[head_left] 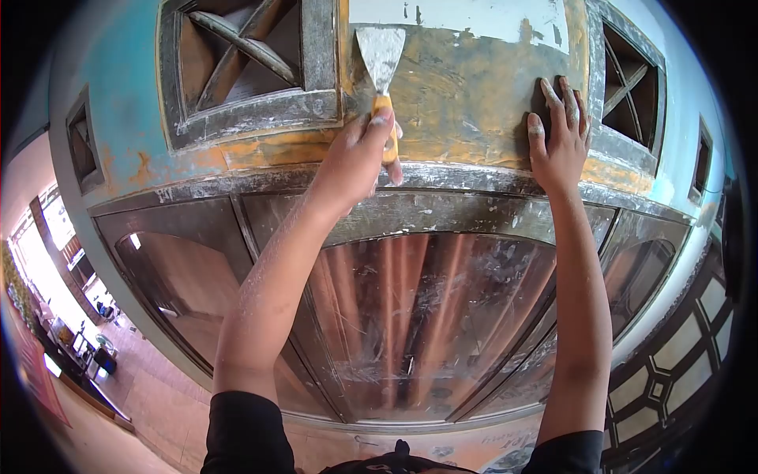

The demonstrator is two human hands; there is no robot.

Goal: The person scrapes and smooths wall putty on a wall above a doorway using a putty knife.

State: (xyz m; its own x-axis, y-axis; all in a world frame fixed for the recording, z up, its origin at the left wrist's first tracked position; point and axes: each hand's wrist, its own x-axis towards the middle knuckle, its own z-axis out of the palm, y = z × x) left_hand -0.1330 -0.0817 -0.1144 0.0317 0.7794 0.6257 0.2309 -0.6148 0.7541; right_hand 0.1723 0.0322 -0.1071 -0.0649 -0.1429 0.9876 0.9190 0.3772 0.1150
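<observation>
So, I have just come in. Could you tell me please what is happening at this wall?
A person holds a scraper in the left hand, with the blade pointing up, just below a white layer on the patchy orange and grey wall. The right hand is spread on the same wall. Whether the blade presses on the surface is hard to tell.

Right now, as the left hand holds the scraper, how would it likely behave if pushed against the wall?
The scraper is probably light: one hand, the left hand, holds it up. Its broad blade looks thin but straight, so it may flex slightly, not flop. The whitened thumb suggests powder that could make it slip.
</observation>
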